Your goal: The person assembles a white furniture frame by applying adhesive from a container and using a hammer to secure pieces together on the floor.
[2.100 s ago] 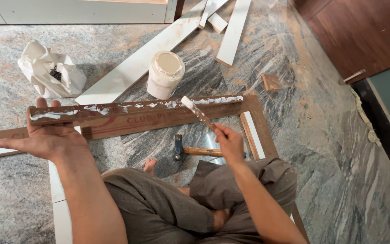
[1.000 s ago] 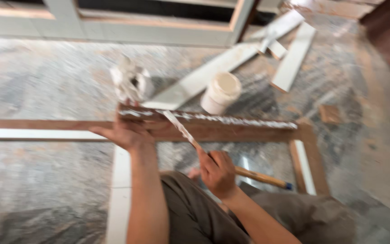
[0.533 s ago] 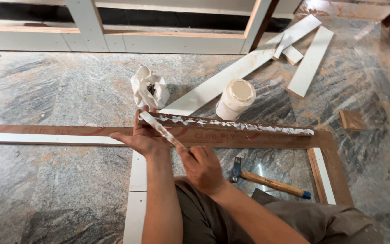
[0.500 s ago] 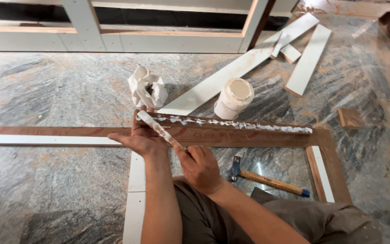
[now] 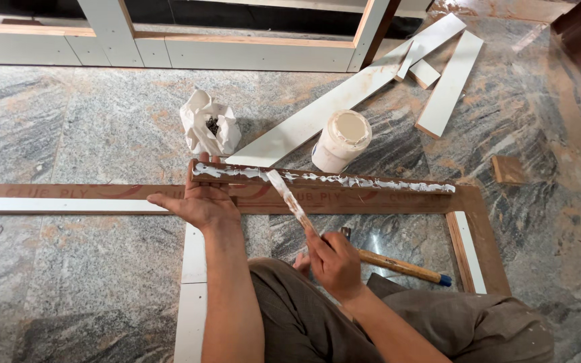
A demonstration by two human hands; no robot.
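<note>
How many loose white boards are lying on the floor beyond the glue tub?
4: one long board, a mid-length one, a thin strip, a small offcut. Others may be hidden.

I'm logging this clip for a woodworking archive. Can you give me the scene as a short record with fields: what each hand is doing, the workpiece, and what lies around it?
left hand: flat, steadying the wooden strip at its left end
right hand: grips a flat spreading stick, its tip on the strip
workpiece: strip coated with white paste, resting on a brown wooden frame
floor: grey speckled stone
nearby: white tub, crumpled white bag, hammer, white boards
</note>
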